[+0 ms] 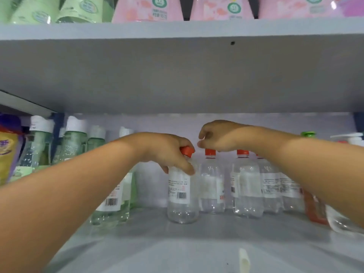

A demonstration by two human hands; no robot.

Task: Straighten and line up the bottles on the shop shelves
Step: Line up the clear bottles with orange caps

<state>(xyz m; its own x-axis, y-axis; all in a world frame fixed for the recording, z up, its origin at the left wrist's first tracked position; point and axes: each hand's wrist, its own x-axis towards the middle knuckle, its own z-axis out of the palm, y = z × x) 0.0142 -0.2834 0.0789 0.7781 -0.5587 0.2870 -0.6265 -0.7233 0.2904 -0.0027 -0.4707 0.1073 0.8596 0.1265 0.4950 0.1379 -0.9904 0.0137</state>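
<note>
1. The left hand [167,148] grips the neck and shoulder of a clear bottle with a red cap [182,192], fingers curled round it. The bottle stands upright on the lower shelf [177,239], in front of the other red-capped bottles and apart from them.
2. The right hand [218,134] hovers just above the cap of the next red-capped bottle [211,186]. Its fingers are loosely curled, thumb near fingertips, and it holds nothing that I can see.
3. To do this step well, I judge the held bottle should be kept upright and slid back rather than lifted high, since the shelf above [177,75] sits low over the caps. It should go in level with its neighbours with the label turned forward; the barcode now faces out.
4. The free hand can steady the neighbouring bottle so the row is not knocked.
5. Count: I make out at least four clear bottles with red caps, the held one included; more may be hidden behind the right forearm.
6. To the left stand about four green-tinted bottles with white caps [75,138].
7. On the top shelf sit green and pink pouches [149,8]; their number is cut off by the frame.
</note>
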